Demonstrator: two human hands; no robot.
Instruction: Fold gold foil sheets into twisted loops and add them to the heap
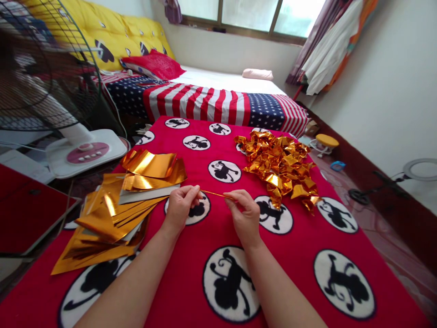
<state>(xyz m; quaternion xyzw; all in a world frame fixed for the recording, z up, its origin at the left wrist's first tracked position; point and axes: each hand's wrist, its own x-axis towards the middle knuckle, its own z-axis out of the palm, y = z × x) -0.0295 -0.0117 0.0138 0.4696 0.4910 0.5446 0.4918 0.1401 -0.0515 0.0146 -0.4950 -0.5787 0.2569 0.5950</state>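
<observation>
Between my two hands stretches a sheet of gold foil paper [213,193], seen almost edge-on as a thin gold line. My left hand [184,202] pinches its left end, and my right hand [244,213] pinches the right end between thumb and fingers. Both hands hover over the red cloth [211,237] with its black-and-white round prints. To the left of my left hand lies a loose, fanned stack of flat gold foil sheets [112,214], some showing grey-white backs. Beyond my right hand is a heap of folded gold foil pieces [280,164].
A white-based fan [85,150] stands at the left, beside a red panel [34,205]. Behind the table is a bed with a stars-and-stripes cover [205,105]. On the floor at right are a yellow stool [327,140] and a ring light [418,168].
</observation>
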